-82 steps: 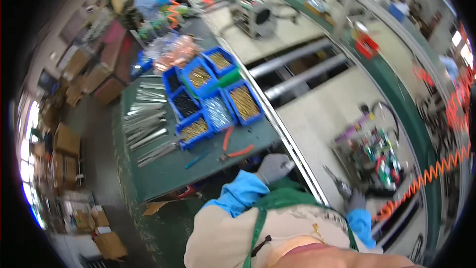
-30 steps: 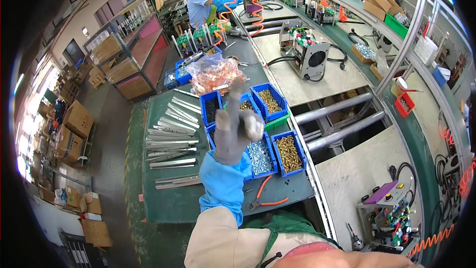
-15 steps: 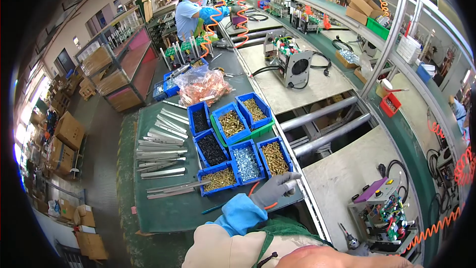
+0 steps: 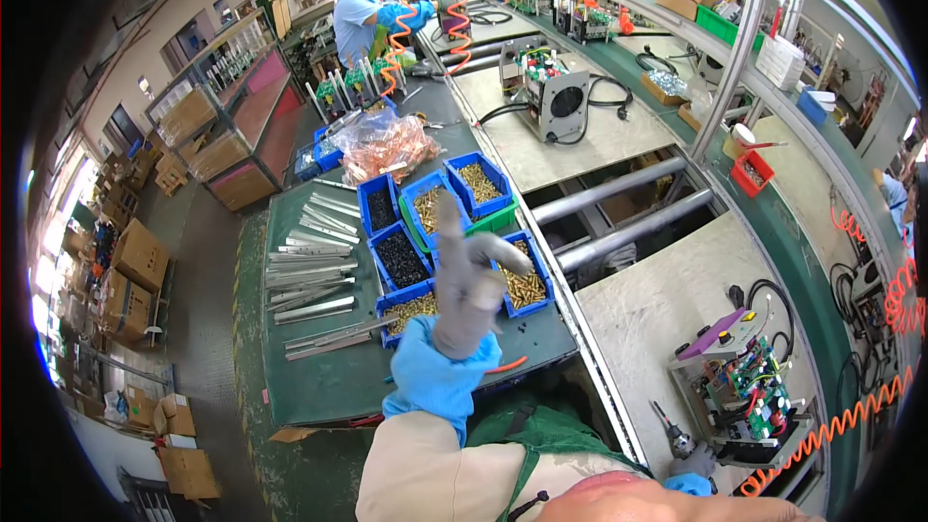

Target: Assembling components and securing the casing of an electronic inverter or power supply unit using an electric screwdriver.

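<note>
My left hand [image 4: 462,304], in a grey glove with a blue sleeve, is raised over the blue bins with its fingers stretched apart and nothing visible in them. Beneath it are a bin of brass-coloured screws [image 4: 525,280] and a bin of black screws [image 4: 399,259]; it mostly hides the bin of silvery parts. Low on the right, my right hand [image 4: 692,461], also gloved, is wrapped round the rear of a power screwdriver [image 4: 680,441], whose bit points up and left. Beside that stands an opened machine [image 4: 744,391] with a purple panel and bare circuit boards.
Metal strips [image 4: 311,261] lie left of the bins. Behind them is a plastic bag [image 4: 391,145] of copper-coloured parts. Another machine [image 4: 556,101] stands farther up the line, past metal rollers [image 4: 633,224]. A coiled orange hose [image 4: 841,435] crosses at lower right. A co-worker [image 4: 360,19] stands at the far end.
My left hand has moved left and up from the near edge of the bins, its fingers now spread. My right hand and the screwdriver show more fully. The view has shifted slightly.
</note>
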Available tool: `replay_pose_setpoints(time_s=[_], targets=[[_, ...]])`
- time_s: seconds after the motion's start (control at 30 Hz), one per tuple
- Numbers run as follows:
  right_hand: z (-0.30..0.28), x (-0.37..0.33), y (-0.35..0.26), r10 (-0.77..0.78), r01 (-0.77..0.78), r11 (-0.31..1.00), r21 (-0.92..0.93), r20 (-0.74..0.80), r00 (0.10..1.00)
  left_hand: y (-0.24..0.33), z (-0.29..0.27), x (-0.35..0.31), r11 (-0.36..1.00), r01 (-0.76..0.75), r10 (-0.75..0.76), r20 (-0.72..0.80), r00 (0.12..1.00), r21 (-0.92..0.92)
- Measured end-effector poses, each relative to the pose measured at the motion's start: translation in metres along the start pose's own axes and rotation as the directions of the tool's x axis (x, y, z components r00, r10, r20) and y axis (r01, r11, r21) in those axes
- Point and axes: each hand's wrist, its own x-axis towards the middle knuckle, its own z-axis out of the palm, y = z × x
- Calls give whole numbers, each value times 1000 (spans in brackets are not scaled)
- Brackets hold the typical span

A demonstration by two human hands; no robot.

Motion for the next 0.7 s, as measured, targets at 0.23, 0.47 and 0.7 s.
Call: replay_pose_setpoints(time_s=[0.23,0.47,0.7], targets=[[-2,-8,6,-72,73,997,14,-38,997,-39,6,-41,591,-183,128,133,983,786],[9,-11,30,-221,222,975,17,-65,973,0,26,-13,347,-167,417,7,909,923],[11,8,40,-373,372,924,-90,2,928,-88,99,-162,821,-18,-506,741,442,571]])
